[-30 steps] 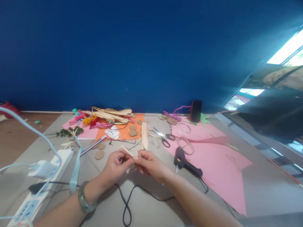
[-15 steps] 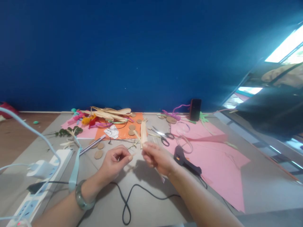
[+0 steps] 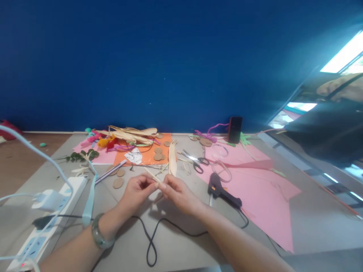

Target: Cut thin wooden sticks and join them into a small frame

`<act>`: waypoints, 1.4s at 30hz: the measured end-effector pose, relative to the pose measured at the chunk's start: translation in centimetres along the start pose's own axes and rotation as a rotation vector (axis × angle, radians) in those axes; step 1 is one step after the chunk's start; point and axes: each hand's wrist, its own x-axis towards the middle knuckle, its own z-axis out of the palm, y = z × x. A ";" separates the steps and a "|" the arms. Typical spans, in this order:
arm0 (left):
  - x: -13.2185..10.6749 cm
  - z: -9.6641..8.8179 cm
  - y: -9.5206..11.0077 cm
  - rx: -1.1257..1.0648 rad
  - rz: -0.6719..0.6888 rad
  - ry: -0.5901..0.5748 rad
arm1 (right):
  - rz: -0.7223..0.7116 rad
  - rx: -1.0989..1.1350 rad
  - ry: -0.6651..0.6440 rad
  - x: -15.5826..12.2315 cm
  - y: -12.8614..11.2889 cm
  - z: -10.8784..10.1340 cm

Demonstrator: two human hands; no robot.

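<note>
A: Where is the strip [image 3: 151, 174] relative to the grip?

B: Between the two. The left grip [image 3: 138, 192] and the right grip [image 3: 180, 194] meet over the counter [image 3: 119, 251], fingertips closed on it. Its free end slants up to the left, past the fingers; the thumbs hide its lower end.

A: And around them, near to far?

B: A black cord [image 3: 151, 243] loops on the near side and runs beneath the right forearm. A white power bar [image 3: 75, 194] lies to the left, with a blue ribbon [image 3: 90, 204] between it and the left grip. On the right, a glue gun [image 3: 227, 194] rests beside the forearm, partly against pink paper [image 3: 263, 211].

A: What's just beyond?

B: A husk [image 3: 172, 158] lies right behind the right grip, the closest thing in the way on that side. Scissors [image 3: 197, 162] are near it, to the right; a pen [image 3: 109, 173] and a disc [image 3: 118, 183] lie off to the left.

A: Farther?

B: Orange paper [image 3: 147, 155], more husks [image 3: 133, 134] on top, then a phone [image 3: 235, 130] upright by the blue wall [image 3: 170, 64].
</note>
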 end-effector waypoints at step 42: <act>2.8 -5.3 0.1 0.580 -0.194 -0.105 | 0.139 -1.068 0.310 3.7 2.9 -2.6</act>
